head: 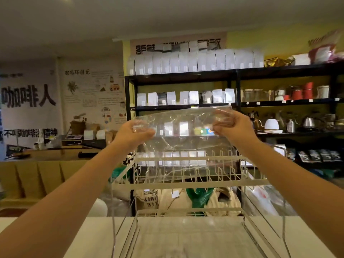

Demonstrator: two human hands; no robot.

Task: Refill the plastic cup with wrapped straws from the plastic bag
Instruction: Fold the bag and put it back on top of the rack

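Before shelves (232,107), plastic bag (184,131) stretched sideways.

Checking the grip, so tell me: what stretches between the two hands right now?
In the head view, only the clear plastic bag spans from the left hand to the right hand, held taut above the wire rack.

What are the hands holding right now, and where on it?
Both hold the clear plastic bag: left hand pinches its left end, right hand its right end.
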